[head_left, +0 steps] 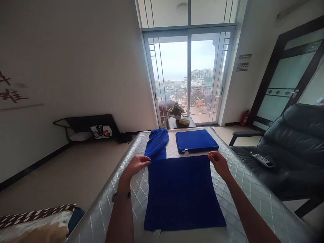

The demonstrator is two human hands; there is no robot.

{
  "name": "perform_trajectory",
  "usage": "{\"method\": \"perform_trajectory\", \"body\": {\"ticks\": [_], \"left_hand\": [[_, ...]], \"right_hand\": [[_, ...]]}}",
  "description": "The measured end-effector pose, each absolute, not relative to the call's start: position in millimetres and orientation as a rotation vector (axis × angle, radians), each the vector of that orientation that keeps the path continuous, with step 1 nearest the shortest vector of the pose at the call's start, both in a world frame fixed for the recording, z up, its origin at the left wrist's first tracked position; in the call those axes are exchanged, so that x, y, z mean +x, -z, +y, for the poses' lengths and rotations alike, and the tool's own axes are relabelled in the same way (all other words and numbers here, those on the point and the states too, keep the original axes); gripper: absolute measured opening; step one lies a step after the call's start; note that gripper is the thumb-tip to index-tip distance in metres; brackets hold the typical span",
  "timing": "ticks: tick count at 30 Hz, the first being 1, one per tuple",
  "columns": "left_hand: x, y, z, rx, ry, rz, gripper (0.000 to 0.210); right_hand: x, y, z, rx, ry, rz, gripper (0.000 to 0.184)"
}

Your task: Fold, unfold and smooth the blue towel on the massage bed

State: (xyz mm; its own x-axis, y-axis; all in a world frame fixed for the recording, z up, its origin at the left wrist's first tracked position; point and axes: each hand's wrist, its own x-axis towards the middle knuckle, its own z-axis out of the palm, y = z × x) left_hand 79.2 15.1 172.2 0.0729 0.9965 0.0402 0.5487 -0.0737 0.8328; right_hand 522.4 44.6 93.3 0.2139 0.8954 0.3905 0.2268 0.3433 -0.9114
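A dark blue cloth (183, 195) hangs spread between my two hands, its top edge stretched taut. My left hand (138, 166) pinches the upper left corner, and my right hand (218, 163) pinches the upper right one. A small white tag shows at the cloth's lower left edge. Just beyond it lies a neat stack of folded blue cloths (196, 140), with a white tag at the front. Left of that stack is a crumpled blue cloth (157, 143), partly hidden behind the held one.
Everything rests on a table with a silvery quilted cover (136, 195). A small black table (174, 124) with a potted plant (177, 110) stands past the far edge. To the right is a dark armchair (291, 145) with a white device (263, 160) on its seat.
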Motion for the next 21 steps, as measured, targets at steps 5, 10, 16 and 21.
{"method": "perform_trajectory", "body": {"ticks": [5, 10, 16, 21], "left_hand": [[72, -231, -44, 1.814, -0.997, 1.521, 0.042], [72, -257, -93, 1.887, -1.226, 1.643, 0.035], [101, -269, -141, 1.707, -1.71, 1.519, 0.038], [117, -265, -157, 1.543, -1.959, 1.477, 0.036]], "right_hand": [[534, -153, -15, -1.042, -0.466, -1.331, 0.043], [530, -199, -75, -0.911, -0.258, -1.345, 0.028], [526, -235, -121, -0.823, -0.063, -1.252, 0.015], [524, -246, -138, -0.792, -0.002, -1.191, 0.01]]}}
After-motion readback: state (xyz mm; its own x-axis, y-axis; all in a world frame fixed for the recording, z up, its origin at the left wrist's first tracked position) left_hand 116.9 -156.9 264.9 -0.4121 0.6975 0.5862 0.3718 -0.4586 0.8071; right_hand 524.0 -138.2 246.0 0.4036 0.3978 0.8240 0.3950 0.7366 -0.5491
